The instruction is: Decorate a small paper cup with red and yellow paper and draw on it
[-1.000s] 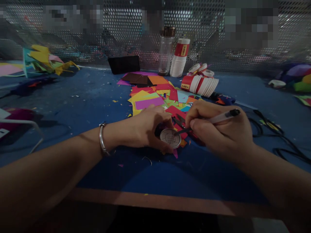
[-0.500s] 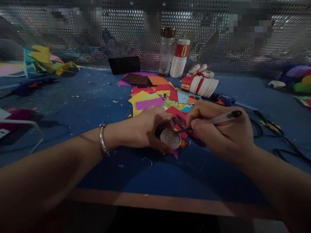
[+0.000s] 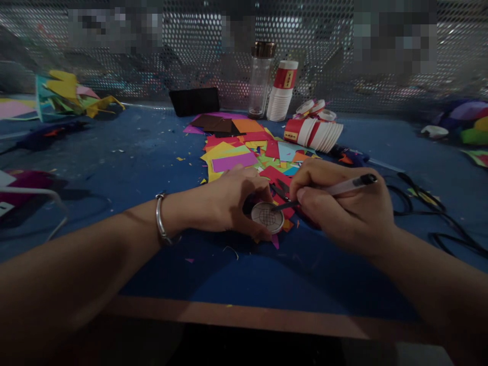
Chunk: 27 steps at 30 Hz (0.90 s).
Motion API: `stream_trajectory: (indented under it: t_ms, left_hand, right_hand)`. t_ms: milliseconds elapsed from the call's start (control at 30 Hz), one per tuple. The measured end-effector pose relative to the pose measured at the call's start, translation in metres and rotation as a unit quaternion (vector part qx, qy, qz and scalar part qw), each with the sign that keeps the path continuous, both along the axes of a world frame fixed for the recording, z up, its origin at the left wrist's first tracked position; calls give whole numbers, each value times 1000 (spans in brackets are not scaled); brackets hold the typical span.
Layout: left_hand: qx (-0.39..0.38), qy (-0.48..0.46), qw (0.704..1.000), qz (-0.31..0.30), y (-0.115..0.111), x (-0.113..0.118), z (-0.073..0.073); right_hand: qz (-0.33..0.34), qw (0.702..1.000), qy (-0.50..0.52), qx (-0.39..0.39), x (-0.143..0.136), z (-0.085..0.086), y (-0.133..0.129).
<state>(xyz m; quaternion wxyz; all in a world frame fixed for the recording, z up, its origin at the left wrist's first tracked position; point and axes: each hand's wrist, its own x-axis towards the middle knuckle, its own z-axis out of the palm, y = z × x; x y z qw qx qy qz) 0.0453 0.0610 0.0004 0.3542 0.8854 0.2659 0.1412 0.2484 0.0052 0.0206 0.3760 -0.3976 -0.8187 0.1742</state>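
Note:
My left hand [image 3: 238, 203] grips a small round white piece [image 3: 268, 217], its thumb and fingers at the rim. It looks like the base of a paper cup, and a grid of dark lines is drawn on its face. A pen [image 3: 345, 187] with a clear barrel and black end is pinched in my right hand [image 3: 343, 213]. The pen's tip is at the upper right part of the drawn face. Partly hidden behind my right hand lie scissors [image 3: 281, 190] with dark blades, on the scraps of coloured paper [image 3: 234, 161].
Behind the scraps stand a phone [image 3: 194, 101], a glass bottle [image 3: 259, 84] and stacked paper cups [image 3: 282, 94]; more cups [image 3: 314, 134] lie on their side. Glue guns [image 3: 48, 136] [image 3: 351, 155] rest left and right, with a black cable [image 3: 430, 195] at right. A perforated metal screen [image 3: 206, 56] closes the back.
The pen tip has shifted slightly left and inward over the gridded face, my right hand moving with it. My left hand keeps its hold on the round piece.

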Motion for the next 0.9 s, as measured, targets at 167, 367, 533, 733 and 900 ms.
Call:
stream_trajectory:
  t_ms: [167, 367, 533, 733, 900]
  left_hand:
    - [19, 0, 1000, 0, 1, -1, -1]
    - [-26, 9, 1000, 12, 0, -1, -2]
    - [-12, 20, 999, 25, -2, 0, -1]
    - [4, -2, 1000, 5, 1, 0, -3]
    - [-2, 4, 1000, 20, -1, -1, -3]
  right_hand:
    - [0, 1000, 0, -3, 0, -1, 0]
    - [-17, 999, -11, 27, 1, 0, 2]
    - [-8, 1000, 7, 25, 2, -1, 1]
    - [1, 999, 31, 3, 0, -3, 0]
    - [27, 998, 45, 25, -2, -5, 2]
